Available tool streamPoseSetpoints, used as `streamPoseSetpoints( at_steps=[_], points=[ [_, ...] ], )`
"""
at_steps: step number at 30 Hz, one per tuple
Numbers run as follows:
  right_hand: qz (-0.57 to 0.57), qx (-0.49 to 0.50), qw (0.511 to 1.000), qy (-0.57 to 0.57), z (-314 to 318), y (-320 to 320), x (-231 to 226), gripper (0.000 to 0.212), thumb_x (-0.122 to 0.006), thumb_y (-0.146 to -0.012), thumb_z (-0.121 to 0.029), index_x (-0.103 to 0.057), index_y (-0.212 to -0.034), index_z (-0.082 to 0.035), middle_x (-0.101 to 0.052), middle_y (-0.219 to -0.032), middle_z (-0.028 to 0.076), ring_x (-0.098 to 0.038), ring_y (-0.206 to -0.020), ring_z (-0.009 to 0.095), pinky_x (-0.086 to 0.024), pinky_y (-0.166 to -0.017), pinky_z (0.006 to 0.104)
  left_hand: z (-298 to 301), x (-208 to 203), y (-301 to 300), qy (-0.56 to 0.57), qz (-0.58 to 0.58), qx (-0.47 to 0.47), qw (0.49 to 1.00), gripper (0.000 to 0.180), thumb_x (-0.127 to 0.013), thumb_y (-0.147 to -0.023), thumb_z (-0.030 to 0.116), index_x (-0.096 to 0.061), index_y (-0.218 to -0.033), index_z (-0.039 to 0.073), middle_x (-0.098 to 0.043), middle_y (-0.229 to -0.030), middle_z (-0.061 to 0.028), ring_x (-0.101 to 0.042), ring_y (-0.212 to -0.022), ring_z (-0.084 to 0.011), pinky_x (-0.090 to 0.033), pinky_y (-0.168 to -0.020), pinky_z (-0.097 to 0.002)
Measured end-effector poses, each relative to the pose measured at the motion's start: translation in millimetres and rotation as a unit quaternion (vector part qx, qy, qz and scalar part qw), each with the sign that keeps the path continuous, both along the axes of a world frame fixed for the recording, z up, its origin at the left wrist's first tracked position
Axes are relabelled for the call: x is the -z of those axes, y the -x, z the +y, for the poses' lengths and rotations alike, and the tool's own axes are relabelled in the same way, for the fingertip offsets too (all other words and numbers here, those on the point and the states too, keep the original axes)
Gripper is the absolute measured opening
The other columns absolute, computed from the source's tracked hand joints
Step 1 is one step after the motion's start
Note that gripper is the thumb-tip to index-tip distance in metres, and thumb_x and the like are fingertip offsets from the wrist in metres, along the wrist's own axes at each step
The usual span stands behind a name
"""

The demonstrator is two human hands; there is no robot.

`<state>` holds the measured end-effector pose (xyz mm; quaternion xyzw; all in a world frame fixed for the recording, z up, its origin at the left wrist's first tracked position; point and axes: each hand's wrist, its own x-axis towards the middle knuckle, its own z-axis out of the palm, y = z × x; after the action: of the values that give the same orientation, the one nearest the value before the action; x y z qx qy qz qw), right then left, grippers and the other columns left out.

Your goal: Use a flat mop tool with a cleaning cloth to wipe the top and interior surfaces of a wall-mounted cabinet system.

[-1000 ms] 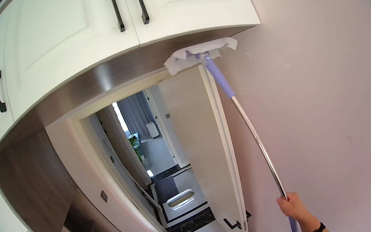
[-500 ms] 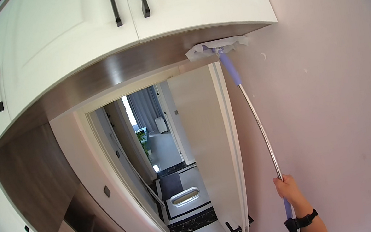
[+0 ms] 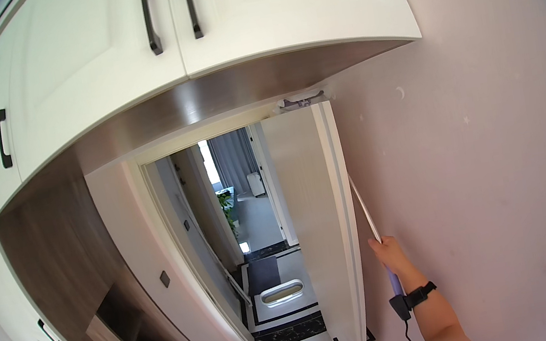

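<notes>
Pinkish wall point(image 3: 485, 158) rises beside the mop point(image 3: 363, 206), whose pole slants up behind the door point(image 3: 317, 221), head peeking over its top. Fingers of the right hand point(image 3: 389, 253) wrap the pole low down; white cabinets point(image 3: 294, 13) overhang everything.

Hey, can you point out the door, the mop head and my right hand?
Door point(image 3: 315, 214): head view, on the middle of its broad face.
Mop head point(image 3: 305, 102): head view, on the part showing above the door's top edge.
Right hand point(image 3: 389, 255): head view, on the back of the hand.
</notes>
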<state>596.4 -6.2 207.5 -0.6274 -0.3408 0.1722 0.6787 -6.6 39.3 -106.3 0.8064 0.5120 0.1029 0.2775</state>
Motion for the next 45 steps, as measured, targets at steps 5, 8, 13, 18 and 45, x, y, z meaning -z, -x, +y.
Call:
streamPoseSetpoints(
  at_steps=[5,8,13,18,45],
  points=[
    [-0.001,-0.038,0.999,-0.016,52.1,-31.0,-12.7,0.025,-0.053,-0.081,-0.024,-0.048,-0.071,-0.002,-0.04,-0.047,0.002,-0.037,-0.034,0.011,-0.03,-0.033,0.0265,-20.8,17.2,8.5,-0.024,0.033,-0.012,0.999,0.031,-0.046,-0.081,0.023,-0.052,-0.104,0.003,-0.053,-0.101,-0.0244,-0.049,-0.092,-0.0408,-0.041,-0.075,-0.0461],
    [0.018,-0.055,0.998,-0.028,80.1,-46.3,-17.7,0.025,-0.053,-0.081,-0.023,-0.049,-0.072,0.0,-0.041,-0.047,0.003,-0.038,-0.034,0.012,-0.031,-0.033,0.0265,-30.9,3.9,1.3,0.011,-0.018,-0.05,0.999,0.029,-0.047,-0.081,0.023,-0.053,-0.1,0.001,-0.053,-0.1,-0.0247,-0.049,-0.09,-0.0408,-0.041,-0.073,-0.0473],
    [0.031,-0.045,0.998,-0.01,117.7,-58.0,-31.9,0.026,-0.052,-0.081,-0.022,-0.052,-0.074,0.003,-0.046,-0.049,0.005,-0.041,-0.036,0.014,-0.032,-0.034,0.0274,-44.7,16.6,9.7,0.007,-0.077,-0.067,0.995,0.027,-0.047,-0.082,0.02,-0.052,-0.102,0.002,-0.057,-0.091,-0.02,-0.053,-0.083,-0.0343,-0.044,-0.069,-0.0412],
    [-0.055,0.007,0.996,-0.067,168.8,-96.8,-6.6,0.026,-0.051,-0.08,-0.019,-0.054,-0.078,0.006,-0.05,-0.053,0.01,-0.044,-0.04,0.017,-0.033,-0.036,0.0302,-61.3,13.5,11.5,0.085,-0.15,-0.132,0.976,0.029,-0.047,-0.084,0.012,-0.049,-0.111,0.002,-0.06,-0.086,-0.0142,-0.056,-0.078,-0.024,-0.045,-0.068,-0.0332],
    [0.027,-0.053,0.997,-0.048,44.2,-19.5,-22.0,0.025,-0.054,-0.081,-0.021,-0.046,-0.07,0.0,-0.042,-0.045,0.004,-0.038,-0.033,0.013,-0.03,-0.031,0.0281,-52.2,51.6,33.7,-0.11,-0.096,-0.021,0.989,0.024,-0.045,-0.084,0.018,-0.05,-0.099,-0.001,-0.055,-0.094,-0.022,-0.051,-0.09,-0.0375,-0.042,-0.076,-0.0429]
  ],
)
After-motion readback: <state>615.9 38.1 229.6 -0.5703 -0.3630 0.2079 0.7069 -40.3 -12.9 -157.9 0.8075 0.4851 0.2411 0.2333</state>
